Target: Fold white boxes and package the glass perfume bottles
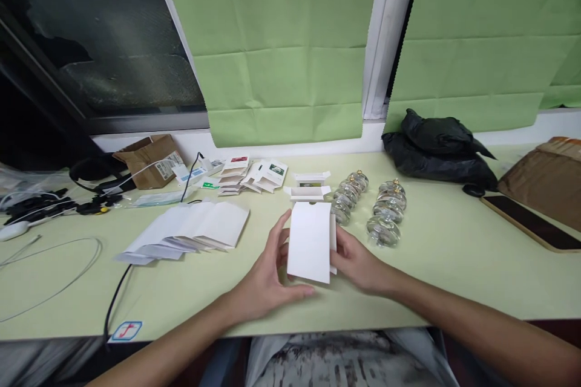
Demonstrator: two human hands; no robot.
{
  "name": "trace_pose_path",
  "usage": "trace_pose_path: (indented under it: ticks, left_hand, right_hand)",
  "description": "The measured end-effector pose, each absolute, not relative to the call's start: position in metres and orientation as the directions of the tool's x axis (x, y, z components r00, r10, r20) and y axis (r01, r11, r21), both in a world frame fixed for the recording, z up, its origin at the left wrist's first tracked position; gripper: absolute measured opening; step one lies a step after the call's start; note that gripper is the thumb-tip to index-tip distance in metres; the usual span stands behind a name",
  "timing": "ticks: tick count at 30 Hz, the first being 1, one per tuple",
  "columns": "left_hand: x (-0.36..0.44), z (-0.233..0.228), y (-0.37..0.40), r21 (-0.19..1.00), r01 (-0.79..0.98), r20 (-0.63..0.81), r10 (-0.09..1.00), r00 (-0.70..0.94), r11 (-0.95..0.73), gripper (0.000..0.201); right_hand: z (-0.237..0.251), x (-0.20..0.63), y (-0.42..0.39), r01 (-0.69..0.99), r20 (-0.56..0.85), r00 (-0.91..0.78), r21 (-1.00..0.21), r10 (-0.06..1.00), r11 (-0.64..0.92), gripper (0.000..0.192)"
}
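We hold one flat white carton [310, 240] upright above the bench [454, 254], left hand [265, 278] and right hand [358, 263] both closed on its edges. Two cartons [311, 186] already stand folded beside the glass jars [368, 205]; a stack of flat blanks [190, 227] remains.

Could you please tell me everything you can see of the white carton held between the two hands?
The white carton looks like thin plain cardboard, a small box with its top flaps open at the far end. It is held just above the pale green table, its blank face towards the camera. The left hand grips its left edge, the right hand its right edge.
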State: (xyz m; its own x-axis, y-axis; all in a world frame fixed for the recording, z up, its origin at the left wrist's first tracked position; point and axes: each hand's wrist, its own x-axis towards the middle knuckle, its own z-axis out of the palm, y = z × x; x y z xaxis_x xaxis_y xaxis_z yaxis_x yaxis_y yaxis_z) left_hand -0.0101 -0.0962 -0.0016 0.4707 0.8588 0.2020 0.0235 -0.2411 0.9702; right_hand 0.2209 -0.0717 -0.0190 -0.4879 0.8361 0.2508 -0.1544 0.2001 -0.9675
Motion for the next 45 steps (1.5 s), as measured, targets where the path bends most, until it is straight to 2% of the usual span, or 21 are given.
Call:
trace_pose_path:
  ticks: [1,3,5,6,12,15,18,24,28,31,33,35,38,42,45]
  left_hand:
    - [-0.011,-0.001,-0.097,0.967,0.017,0.215,0.844,0.492,-0.256,0.123]
    - [-0.012,-0.001,-0.097,0.965,-0.001,0.228,0.837,0.496,-0.263,0.1]
    - [-0.012,-0.003,-0.094,0.967,-0.013,0.232,0.86,0.454,-0.253,0.079]
    - [-0.012,-0.005,-0.093,0.968,-0.015,0.234,0.874,0.426,-0.252,0.076]
    - [-0.015,-0.013,-0.084,0.956,-0.003,0.277,0.904,0.327,-0.292,0.075]
    - [-0.016,-0.016,-0.082,0.962,-0.017,0.261,0.896,0.358,-0.274,0.069]
    - [-0.017,-0.017,-0.08,0.972,-0.058,0.232,0.88,0.413,-0.229,0.062]
    - [-0.016,-0.016,-0.079,0.978,-0.049,0.205,0.89,0.407,-0.202,0.055]
    - [-0.017,-0.015,-0.078,0.962,0.033,0.244,0.907,0.343,-0.272,0.051]
    - [-0.02,-0.017,-0.076,0.924,0.162,0.289,0.911,0.294,-0.346,0.05]
    - [-0.021,-0.019,-0.075,0.896,0.231,0.308,0.906,0.29,-0.379,0.051]
    - [-0.023,-0.02,-0.075,0.882,0.267,0.304,0.902,0.306,-0.387,0.052]
    - [-0.023,-0.017,-0.075,0.876,0.318,0.252,0.906,0.338,-0.363,0.051]
    - [-0.024,-0.011,-0.076,0.838,0.438,0.158,0.913,0.375,-0.325,0.045]
    - [-0.025,-0.01,-0.076,0.828,0.463,0.133,0.914,0.383,-0.315,0.042]
  right_hand:
    - [-0.018,0.222,-0.072,-0.148,0.259,-0.489,-0.966,0.833,0.213,0.053]
    - [-0.016,0.225,-0.072,-0.139,0.269,-0.5,-0.963,0.823,0.23,0.052]
    - [-0.015,0.227,-0.072,-0.124,0.26,-0.513,-0.965,0.818,0.229,0.048]
    - [-0.015,0.228,-0.071,-0.12,0.257,-0.506,-0.966,0.823,0.227,0.046]
    - [-0.018,0.232,-0.065,-0.112,0.261,-0.481,-0.965,0.837,0.237,0.04]
    - [-0.021,0.231,-0.061,-0.19,0.251,-0.509,-0.966,0.823,0.177,0.036]
    - [-0.023,0.23,-0.058,-0.273,0.264,-0.506,-0.952,0.821,0.138,0.04]
    - [-0.019,0.229,-0.059,-0.305,0.308,-0.427,-0.934,0.85,0.185,0.043]
    - [-0.014,0.234,-0.062,-0.107,0.357,-0.412,-0.933,0.838,0.345,0.026]
    - [-0.011,0.24,-0.066,0.097,0.438,-0.449,-0.843,0.779,0.529,0.011]
    - [-0.011,0.242,-0.067,0.172,0.465,-0.479,-0.782,0.744,0.6,0.012]
    - [-0.013,0.244,-0.067,0.223,0.451,-0.491,-0.761,0.745,0.609,0.017]
    - [-0.019,0.243,-0.064,0.275,0.399,-0.495,-0.771,0.772,0.575,0.012]
    - [-0.023,0.242,-0.061,0.243,0.351,-0.514,-0.816,0.783,0.525,0.013]
    - [-0.023,0.242,-0.06,0.226,0.331,-0.506,-0.84,0.796,0.493,0.015]
